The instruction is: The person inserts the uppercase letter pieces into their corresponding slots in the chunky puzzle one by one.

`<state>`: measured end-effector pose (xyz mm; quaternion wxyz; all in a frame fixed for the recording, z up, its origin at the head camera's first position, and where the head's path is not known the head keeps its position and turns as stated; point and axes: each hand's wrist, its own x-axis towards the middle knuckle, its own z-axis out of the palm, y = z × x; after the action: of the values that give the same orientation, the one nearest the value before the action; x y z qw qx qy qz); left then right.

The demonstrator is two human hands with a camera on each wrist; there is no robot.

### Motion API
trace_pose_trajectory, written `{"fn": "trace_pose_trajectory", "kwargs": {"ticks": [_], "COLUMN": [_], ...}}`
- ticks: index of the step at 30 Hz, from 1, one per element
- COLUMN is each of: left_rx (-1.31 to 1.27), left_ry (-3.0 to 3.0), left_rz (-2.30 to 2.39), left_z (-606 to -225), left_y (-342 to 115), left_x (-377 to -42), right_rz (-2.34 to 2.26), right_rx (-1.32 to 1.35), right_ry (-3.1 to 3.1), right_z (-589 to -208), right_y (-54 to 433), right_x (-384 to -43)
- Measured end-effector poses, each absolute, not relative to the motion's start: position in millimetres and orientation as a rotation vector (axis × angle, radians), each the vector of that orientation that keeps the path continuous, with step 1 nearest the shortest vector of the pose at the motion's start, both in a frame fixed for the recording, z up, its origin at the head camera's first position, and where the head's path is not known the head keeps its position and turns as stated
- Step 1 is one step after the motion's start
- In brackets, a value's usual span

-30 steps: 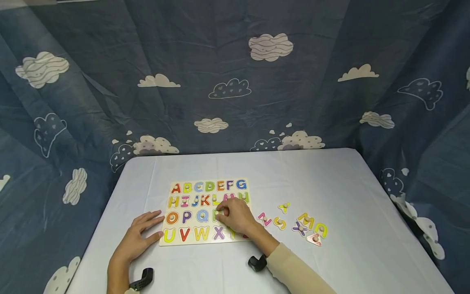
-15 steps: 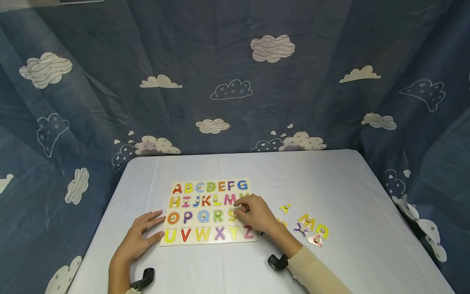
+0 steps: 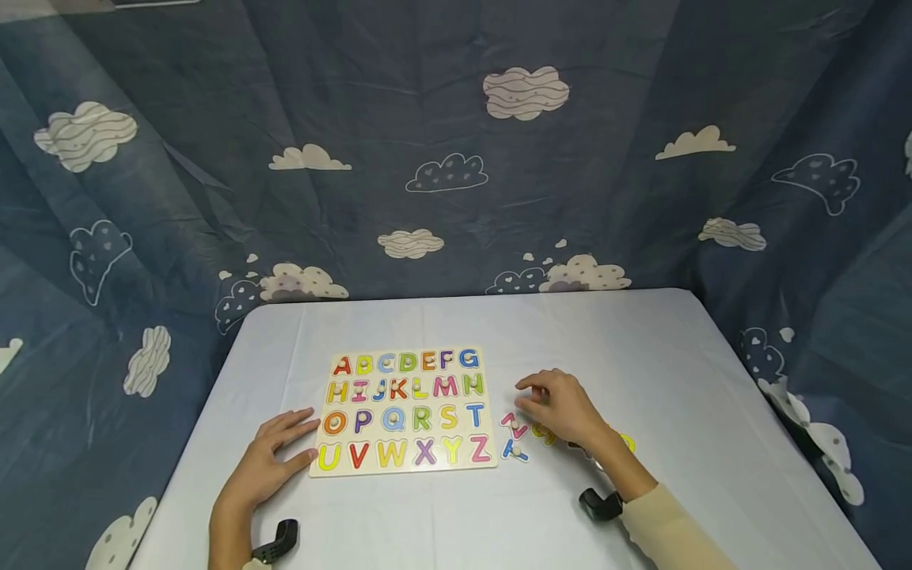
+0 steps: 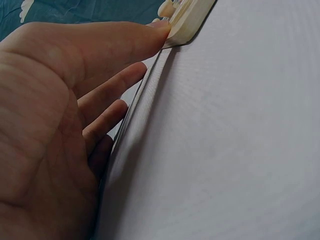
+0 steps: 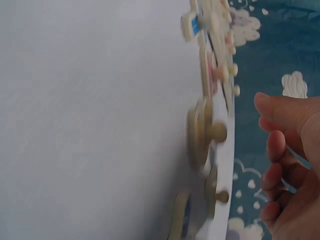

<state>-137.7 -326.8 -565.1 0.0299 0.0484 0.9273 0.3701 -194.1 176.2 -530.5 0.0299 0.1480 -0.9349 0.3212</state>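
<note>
My left hand (image 3: 264, 463) rests against the left edge of the wooden alphabet puzzle board (image 3: 435, 402). In the left wrist view, its thumb (image 4: 135, 44) touches the board's corner while the other fingers are spread, relaxed. My right hand (image 3: 563, 405) hovers over loose letter pieces right of the board, holding nothing visible; its fingers (image 5: 275, 145) are loosely curled. Near it lie a pink zigzag letter (image 3: 514, 425), a blue letter T (image 3: 514, 451) and a partly covered yellow letter S (image 3: 544, 435). Other loose letters are mostly hidden under the hand and wrist.
Knobbed letters fill the board's upper rows through R; S, T and the bottom row show no knobs. A white cloth (image 3: 385, 522) covers the table. Behind hangs a dark blue cloud-patterned curtain (image 3: 456, 222). Each wrist carries a black camera (image 3: 601, 504).
My right hand has left the letter R on the board and moved right, over the loose letters. The blue T, earlier covered by my arm, is now visible. My left hand stays put.
</note>
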Motion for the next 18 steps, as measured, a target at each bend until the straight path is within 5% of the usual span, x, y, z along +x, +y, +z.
{"fn": "trace_pose_trajectory", "kwargs": {"ticks": [18], "left_rx": [0.188], "left_ry": [2.888], "left_rz": [1.126], "left_z": [-565.8], "left_y": [-326.9], "left_x": [-136.6], "right_rz": [0.968], "right_rx": [0.657], "right_ry": [-2.998], "right_z": [-539.7], "right_y": [221.6], "right_x": [-166.8]}}
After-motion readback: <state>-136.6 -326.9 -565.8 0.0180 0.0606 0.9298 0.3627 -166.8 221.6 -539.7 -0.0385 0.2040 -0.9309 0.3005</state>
